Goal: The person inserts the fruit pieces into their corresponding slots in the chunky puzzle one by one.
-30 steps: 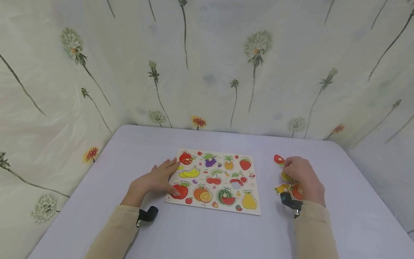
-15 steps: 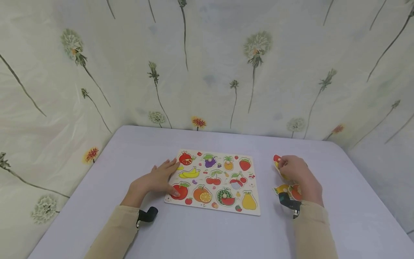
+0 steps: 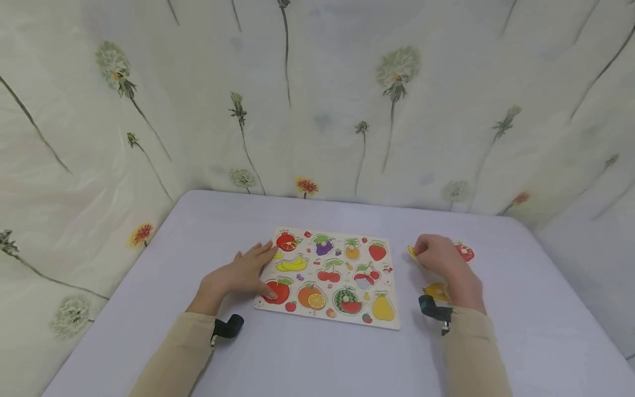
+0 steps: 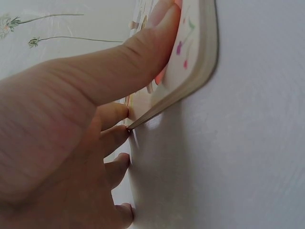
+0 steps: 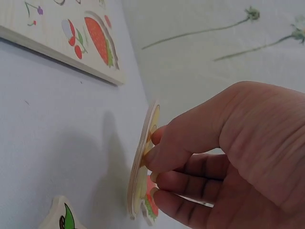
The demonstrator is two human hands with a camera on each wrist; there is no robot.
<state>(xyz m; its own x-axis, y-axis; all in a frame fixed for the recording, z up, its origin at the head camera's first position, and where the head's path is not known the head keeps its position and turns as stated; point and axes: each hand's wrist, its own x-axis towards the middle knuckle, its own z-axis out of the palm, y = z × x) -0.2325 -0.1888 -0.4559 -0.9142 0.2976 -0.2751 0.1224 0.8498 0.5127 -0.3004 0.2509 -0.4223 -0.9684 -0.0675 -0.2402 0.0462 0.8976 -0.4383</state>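
Observation:
In the head view my left hand [image 3: 243, 271] lies spread on the left side of the wooden fruit puzzle board [image 3: 334, 278]. Its thumb rests over the printed apple, as the left wrist view also shows at the board's edge [image 4: 200, 71]. To the right of the board, my right hand [image 3: 444, 259] pinches a yellow puzzle piece [image 3: 412, 252]. Seen from the right wrist, this piece [image 5: 143, 164] stands tilted on edge above the table, between thumb and fingers. Its printed face is mostly hidden, so which fruit it shows I cannot tell.
A red fruit piece [image 3: 464, 252] lies behind my right hand, and an orange-yellow piece [image 3: 436, 291] lies near the right wrist. Some board pictures carry pieces with knobs, such as the watermelon [image 3: 347, 300]. A flowered curtain [image 3: 322, 110] hangs behind the white table.
My right hand has taken hold of the yellow piece and shifted it left, toward the board. The red piece behind the hand has come into sight. My left hand stays on the board.

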